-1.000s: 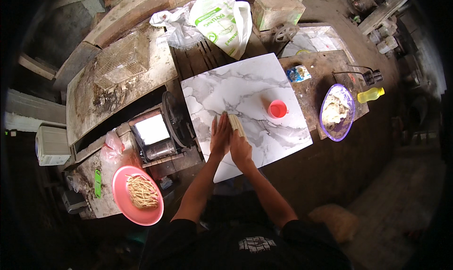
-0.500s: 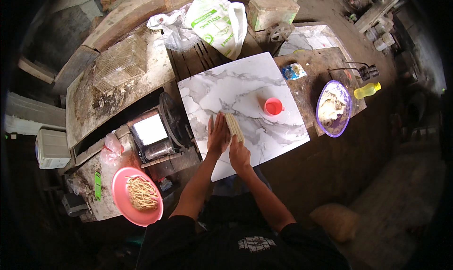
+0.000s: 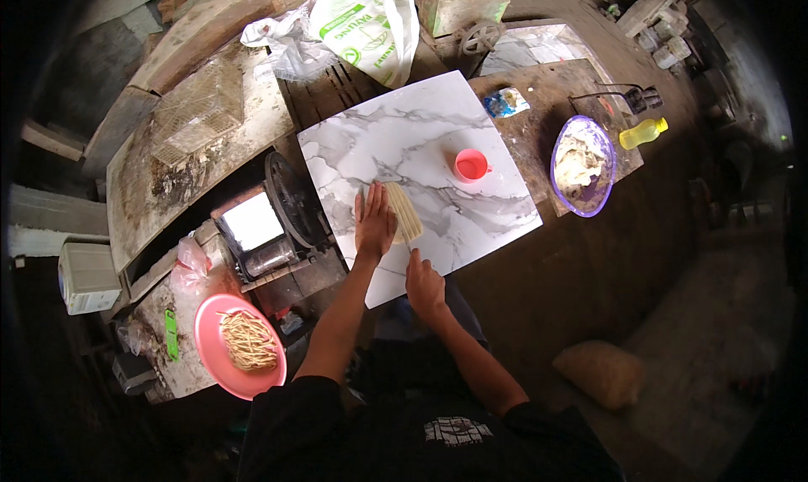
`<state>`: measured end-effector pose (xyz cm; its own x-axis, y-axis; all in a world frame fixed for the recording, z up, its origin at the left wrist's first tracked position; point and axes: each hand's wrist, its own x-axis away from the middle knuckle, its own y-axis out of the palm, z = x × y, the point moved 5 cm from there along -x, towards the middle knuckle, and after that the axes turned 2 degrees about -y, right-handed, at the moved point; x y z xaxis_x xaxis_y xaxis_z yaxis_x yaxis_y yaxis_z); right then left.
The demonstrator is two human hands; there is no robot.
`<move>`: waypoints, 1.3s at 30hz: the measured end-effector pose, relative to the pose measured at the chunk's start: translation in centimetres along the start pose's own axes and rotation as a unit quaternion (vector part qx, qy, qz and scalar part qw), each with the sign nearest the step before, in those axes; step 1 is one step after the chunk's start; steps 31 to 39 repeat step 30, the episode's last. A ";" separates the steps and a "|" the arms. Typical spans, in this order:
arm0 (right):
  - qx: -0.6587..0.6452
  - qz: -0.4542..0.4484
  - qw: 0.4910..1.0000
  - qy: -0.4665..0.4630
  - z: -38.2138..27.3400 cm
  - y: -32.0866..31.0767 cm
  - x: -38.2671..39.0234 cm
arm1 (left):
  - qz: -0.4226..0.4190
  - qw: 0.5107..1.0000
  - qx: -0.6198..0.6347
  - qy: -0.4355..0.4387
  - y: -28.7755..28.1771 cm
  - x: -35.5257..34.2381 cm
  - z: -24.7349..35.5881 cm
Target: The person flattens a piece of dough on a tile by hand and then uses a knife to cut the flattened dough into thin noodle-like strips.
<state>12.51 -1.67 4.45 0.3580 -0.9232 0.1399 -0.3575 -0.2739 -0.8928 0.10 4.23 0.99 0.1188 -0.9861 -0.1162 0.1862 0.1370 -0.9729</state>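
Observation:
A pale slab of dough [image 3: 406,213], marked with long parallel lines like strips, lies on the marble-patterned board [image 3: 488,221]. My left hand [image 3: 375,221] rests flat along the dough's left side, fingers stretched out and pointing away from me. At the near end of the dough, my right hand [image 3: 426,287] is closed round the handle of a knife. Only a thin bit of the knife's blade [image 3: 409,246] shows, next to the dough's near edge; the handle is hidden in my fist. A red cup [image 3: 471,165] stands on the board to the right.
On the right are a purple-rimmed basin [image 3: 556,175] with pale dough, a yellow bottle [image 3: 643,134] and a blue-white packet [image 3: 505,103]. A roller machine with a wheel [image 3: 293,200] stands left. A pink basin [image 3: 210,356] holds thin strips. White bags [image 3: 362,31] lie at the back.
The right hand has drawn back toward me, off the dough, with the knife. The left hand stays by the dough's left side, and more of the dough shows. The whole view has shifted slightly.

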 end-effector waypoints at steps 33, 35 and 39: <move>-0.035 -0.085 0.996 -0.009 -1.4 0.1 -8.4 | -0.087 0.995 -0.025 -0.049 1.2 0.0 0.6; -0.035 -0.085 0.996 -0.009 -1.4 0.1 -8.4 | -0.087 0.995 -0.025 -0.049 1.2 0.0 0.6; -0.035 -0.085 0.996 -0.009 -1.4 0.1 -8.4 | -0.087 0.995 -0.025 -0.049 1.2 0.0 0.6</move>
